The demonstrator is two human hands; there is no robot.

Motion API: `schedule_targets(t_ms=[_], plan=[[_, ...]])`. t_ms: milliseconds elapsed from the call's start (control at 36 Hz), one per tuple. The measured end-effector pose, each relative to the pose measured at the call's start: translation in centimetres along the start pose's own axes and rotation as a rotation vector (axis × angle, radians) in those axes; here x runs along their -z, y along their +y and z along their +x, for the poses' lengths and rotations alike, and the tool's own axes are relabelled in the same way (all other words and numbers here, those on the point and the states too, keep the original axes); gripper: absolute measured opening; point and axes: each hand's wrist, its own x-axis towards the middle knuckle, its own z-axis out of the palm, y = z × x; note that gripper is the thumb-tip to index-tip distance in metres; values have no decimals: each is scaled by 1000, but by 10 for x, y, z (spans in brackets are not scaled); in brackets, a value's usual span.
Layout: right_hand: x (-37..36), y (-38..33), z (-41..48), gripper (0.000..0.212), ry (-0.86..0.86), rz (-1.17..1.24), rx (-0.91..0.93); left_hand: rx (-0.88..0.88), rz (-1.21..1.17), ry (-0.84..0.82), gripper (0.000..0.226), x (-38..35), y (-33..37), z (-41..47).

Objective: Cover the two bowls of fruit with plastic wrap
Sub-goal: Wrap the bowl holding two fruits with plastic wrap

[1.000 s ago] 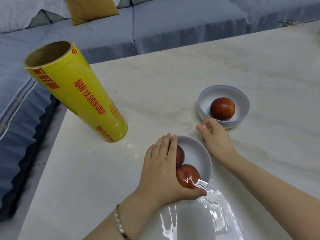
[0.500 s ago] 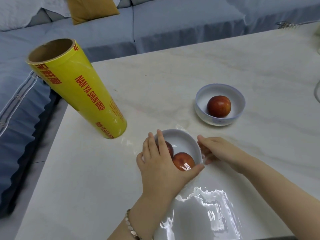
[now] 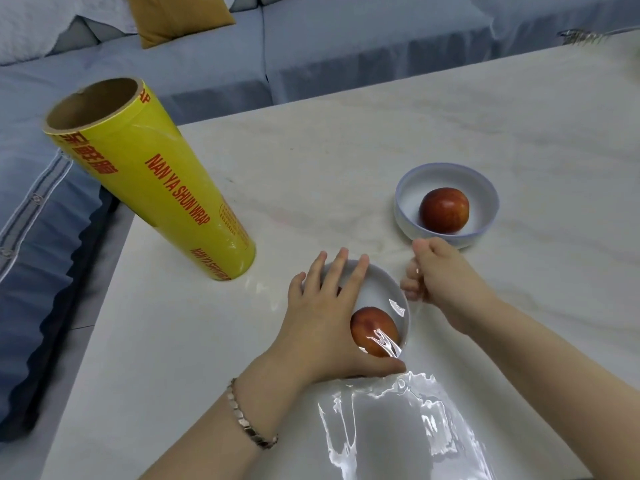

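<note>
Curling in from a flatter reach beside the rim, the right hand (image 3: pixel 440 282) now sits tight against the right side of the near bowl (image 3: pixel 391 285), its grip clenched on what looks like an edge of the plastic wrap (image 3: pixel 398 427), judging by the glint at its fingers. The left hand (image 3: pixel 325 323) lies flat over that bowl, fingers straight and spread, grasping nothing, pressing the wrap down above the fruit (image 3: pixel 374 330). Most of the loose wrap trails from the bowl's near side toward the person, just past the left thumb, so tucking it under probably falls to the left hand. The second bowl (image 3: pixel 433 178), uncovered and holding one fruit, stands beyond and right of the near bowl, closest to the right hand. The roll (image 3: pixel 156 181) stands upright on the surface (image 3: pixel 346 168), left of the near bowl.
</note>
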Motion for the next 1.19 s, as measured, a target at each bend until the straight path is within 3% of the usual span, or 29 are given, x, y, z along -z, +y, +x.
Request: schedule_targets(t_ms=[56, 194, 333, 472, 583, 667, 778, 889, 1028, 1194], plan=[[-4, 0, -1, 24, 57, -37, 15, 2, 11, 10, 128, -1, 0, 0], [2, 11, 5, 21, 242, -428, 320, 8, 12, 36, 127, -1, 1, -1], [4, 29, 13, 16, 279, -493, 310, 24, 9, 31, 124, -2, 1, -1], [8, 39, 20, 24, 237, -451, 173, 74, -13, 65, 121, -4, 6, -2], [22, 32, 4, 43, 146, -185, 54, 317, -125, 174, 119, -6, 17, -4], [25, 30, -10, 37, -46, -31, -123, 508, -204, 187, 116, -3, 32, -2], [16, 29, -12, 32, -169, -121, -102, 613, -258, 151, 114, -1, 46, 0], [5, 24, -6, 27, -250, -95, -156, 533, -317, 45, 119, 6, 33, -9], [1, 22, -2, 26, -278, -18, -208, 195, -157, -56, 135, 21, -4, -15], [-1, 13, -5, 30, -141, -42, -43, -22, 2, -147, 142, 14, -15, -5]])
